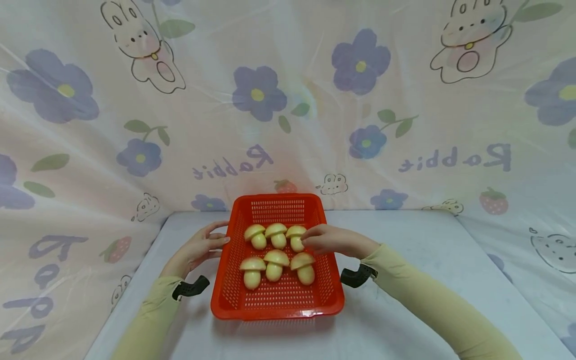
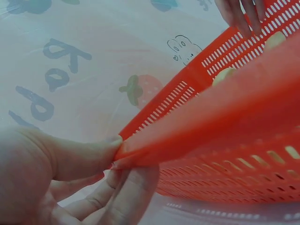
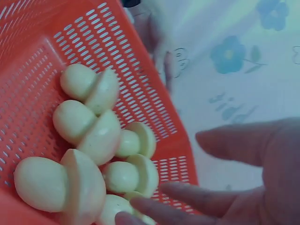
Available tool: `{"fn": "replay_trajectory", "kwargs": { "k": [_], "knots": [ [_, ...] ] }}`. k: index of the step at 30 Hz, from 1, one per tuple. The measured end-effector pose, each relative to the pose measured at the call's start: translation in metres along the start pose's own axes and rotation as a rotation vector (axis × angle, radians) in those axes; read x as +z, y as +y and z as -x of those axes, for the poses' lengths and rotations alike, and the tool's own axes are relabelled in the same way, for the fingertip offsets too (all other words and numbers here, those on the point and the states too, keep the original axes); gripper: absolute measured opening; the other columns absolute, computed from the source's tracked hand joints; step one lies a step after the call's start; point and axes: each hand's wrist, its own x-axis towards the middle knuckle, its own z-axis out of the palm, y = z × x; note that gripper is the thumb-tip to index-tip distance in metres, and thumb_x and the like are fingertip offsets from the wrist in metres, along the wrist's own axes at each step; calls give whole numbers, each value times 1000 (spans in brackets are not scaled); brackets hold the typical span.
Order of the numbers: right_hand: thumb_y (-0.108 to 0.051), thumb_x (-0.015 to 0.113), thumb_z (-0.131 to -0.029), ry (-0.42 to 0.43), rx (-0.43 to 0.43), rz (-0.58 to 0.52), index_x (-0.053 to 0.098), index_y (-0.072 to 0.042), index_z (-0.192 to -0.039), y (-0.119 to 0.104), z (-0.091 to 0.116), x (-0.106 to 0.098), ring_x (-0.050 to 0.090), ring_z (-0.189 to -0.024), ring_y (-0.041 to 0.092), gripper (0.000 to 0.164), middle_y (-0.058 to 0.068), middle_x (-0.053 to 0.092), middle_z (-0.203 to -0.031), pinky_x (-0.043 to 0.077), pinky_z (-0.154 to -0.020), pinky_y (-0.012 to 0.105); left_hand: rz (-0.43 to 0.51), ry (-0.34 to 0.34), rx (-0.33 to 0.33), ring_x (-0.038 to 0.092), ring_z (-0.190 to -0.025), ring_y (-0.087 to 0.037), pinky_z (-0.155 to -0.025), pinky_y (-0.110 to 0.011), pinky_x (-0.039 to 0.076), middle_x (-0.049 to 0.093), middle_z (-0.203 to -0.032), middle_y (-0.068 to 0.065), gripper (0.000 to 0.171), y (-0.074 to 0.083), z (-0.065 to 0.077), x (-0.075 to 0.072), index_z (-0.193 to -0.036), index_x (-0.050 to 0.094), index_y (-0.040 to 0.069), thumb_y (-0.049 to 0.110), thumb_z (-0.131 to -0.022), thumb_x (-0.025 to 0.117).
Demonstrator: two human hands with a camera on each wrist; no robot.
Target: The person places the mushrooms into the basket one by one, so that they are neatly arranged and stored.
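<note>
A red plastic basket (image 1: 279,314) with slotted walls stands on the table. Inside lie several pale yellow mushroom-shaped pieces in two rows, each with a domed cap and a rounded stem. My left hand (image 1: 204,247) is at the basket's left side. In the left wrist view its thumb (image 2: 89,157) and fingers pinch the basket's rim. My right hand (image 1: 330,240) reaches over the right rim, fingertips at the far-right mushroom piece (image 1: 295,231). The right wrist view shows the right hand (image 3: 276,178) with thumb and fingers spread apart, beside the row of mushroom pieces.
A pale tabletop (image 1: 414,280) extends on both sides of the basket. Behind it hangs a curtain (image 1: 306,120) printed with flowers, rabbits and strawberries. Dark wrist-worn devices (image 1: 357,276) sit at both sleeve cuffs.
</note>
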Motion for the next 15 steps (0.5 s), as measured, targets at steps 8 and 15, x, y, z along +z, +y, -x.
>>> {"fn": "replay_trajectory", "kwargs": {
  "k": [8,15],
  "knots": [
    [-39,58,-94,0,-105,-42,54,-15,-132,11,25,-11,50,-121,27,45,9,48,-137,40,-102,45,-50,35,52,64,-96,-24,-81,-39,56,59,-118,-18,64,-5,3,-2,-147,32,9,17,-92,65],
    [-30,53,-99,6,-164,-156,48,-6,-137,28,42,-20,46,-126,33,45,15,47,-139,42,-103,41,-71,57,66,64,-99,-26,-83,-40,55,58,-121,-19,58,-9,10,-7,-147,32,5,24,-98,57]
  ]
}}
